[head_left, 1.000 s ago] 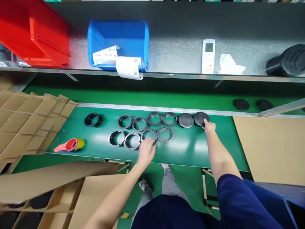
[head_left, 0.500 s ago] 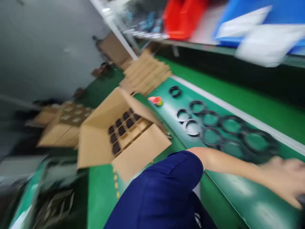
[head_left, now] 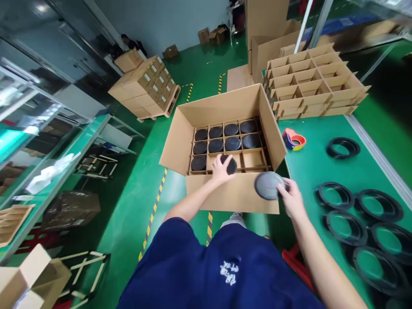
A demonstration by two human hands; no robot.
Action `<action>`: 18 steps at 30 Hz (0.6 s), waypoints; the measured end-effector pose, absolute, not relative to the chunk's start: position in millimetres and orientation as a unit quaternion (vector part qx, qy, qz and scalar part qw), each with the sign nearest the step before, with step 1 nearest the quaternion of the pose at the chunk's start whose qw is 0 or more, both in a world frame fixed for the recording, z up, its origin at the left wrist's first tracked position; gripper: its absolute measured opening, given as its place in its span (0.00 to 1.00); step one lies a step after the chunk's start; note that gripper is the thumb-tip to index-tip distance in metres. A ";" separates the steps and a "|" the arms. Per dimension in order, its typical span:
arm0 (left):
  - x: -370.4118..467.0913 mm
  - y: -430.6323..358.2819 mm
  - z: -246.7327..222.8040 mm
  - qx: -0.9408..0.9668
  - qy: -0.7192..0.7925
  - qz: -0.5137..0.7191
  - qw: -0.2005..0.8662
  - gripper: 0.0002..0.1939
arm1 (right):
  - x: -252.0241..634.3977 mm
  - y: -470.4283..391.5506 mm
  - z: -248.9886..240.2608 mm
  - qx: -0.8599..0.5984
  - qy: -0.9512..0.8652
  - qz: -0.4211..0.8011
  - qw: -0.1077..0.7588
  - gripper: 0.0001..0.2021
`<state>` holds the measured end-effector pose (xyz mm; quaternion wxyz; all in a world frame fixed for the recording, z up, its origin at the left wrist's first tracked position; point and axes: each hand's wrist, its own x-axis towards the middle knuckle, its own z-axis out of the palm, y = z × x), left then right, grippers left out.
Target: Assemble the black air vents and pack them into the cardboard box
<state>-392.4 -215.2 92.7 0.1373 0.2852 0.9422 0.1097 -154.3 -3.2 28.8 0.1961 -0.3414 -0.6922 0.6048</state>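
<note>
An open cardboard box (head_left: pixel 174 143) stands in front of me, with a grid of cardboard dividers inside. Black round discs (head_left: pixel 233 143) fill the two far rows and the near-left cell. My left hand (head_left: pixel 220 171) has its fingers closed on a black round disc (head_left: pixel 230 165) over the near row of cells. Right of it, my right hand (head_left: pixel 292 198) grips a greyish ribbed round disc (head_left: pixel 267 185) by its edge, above the front flap near the box's right corner. The near-right cell (head_left: pixel 253 159) shows bare cardboard.
On the green table (head_left: pixel 310 167) to the right lie several black rings (head_left: pixel 346 229), coloured tape rolls (head_left: pixel 294 140) and stacked cardboard dividers (head_left: pixel 317 83). A pallet of cartons (head_left: pixel 151 88) stands behind at left. A red object (head_left: pixel 298 264) is below the table edge.
The view has swung right-to-left from the table to face the box. An arm earlier stretched out over the table; now both hands are at the box, each with a disc.
</note>
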 end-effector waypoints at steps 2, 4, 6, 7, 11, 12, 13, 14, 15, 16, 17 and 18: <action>-434.3 -242.0 83.9 0.237 0.957 0.084 0.140 0.51 | -241.7 -24.5 26.6 -0.300 -0.708 0.620 0.159 0.24; -464.8 -258.5 70.9 0.230 0.957 0.072 0.161 0.52 | -319.3 -41.3 18.3 -0.303 -0.743 0.588 0.103 0.21; -484.1 -267.6 54.2 0.242 0.951 0.067 0.182 0.52 | -372.1 -52.2 5.8 -0.329 -0.796 0.507 0.036 0.20; -489.9 -270.8 45.2 0.250 0.947 0.066 0.192 0.53 | -387.8 -56.1 -1.2 -0.340 -0.816 0.467 0.007 0.20; -494.0 -281.9 13.2 0.303 0.922 0.066 0.231 0.51 | -398.8 -69.5 -25.1 -0.326 -0.875 0.358 -0.015 0.24; -492.2 -284.6 7.3 0.320 0.915 0.068 0.235 0.48 | -394.9 -73.2 -29.6 -0.293 -0.897 0.331 -0.012 0.26; -490.1 -287.0 2.4 0.335 0.910 0.070 0.234 0.46 | -390.5 -77.0 -33.7 -0.253 -0.918 0.304 -0.015 0.28; -488.3 -289.0 -1.7 0.346 0.907 0.069 0.230 0.42 | -386.5 -80.6 -37.8 -0.214 -0.935 0.283 -0.025 0.29; -487.1 -290.3 -5.1 0.353 0.906 0.066 0.224 0.39 | -383.4 -83.8 -42.1 -0.182 -0.945 0.269 -0.041 0.30; -487.0 -291.0 -7.9 0.357 0.906 0.059 0.218 0.37 | -381.7 -86.2 -46.6 -0.162 -0.949 0.263 -0.058 0.31; -488.3 -291.0 -10.2 0.362 0.906 0.052 0.214 0.35 | -381.7 -87.7 -51.2 -0.151 -0.951 0.260 -0.072 0.32; -491.0 -290.5 -12.0 0.369 0.904 0.044 0.213 0.34 | -383.4 -88.5 -55.7 -0.142 -0.952 0.258 -0.080 0.34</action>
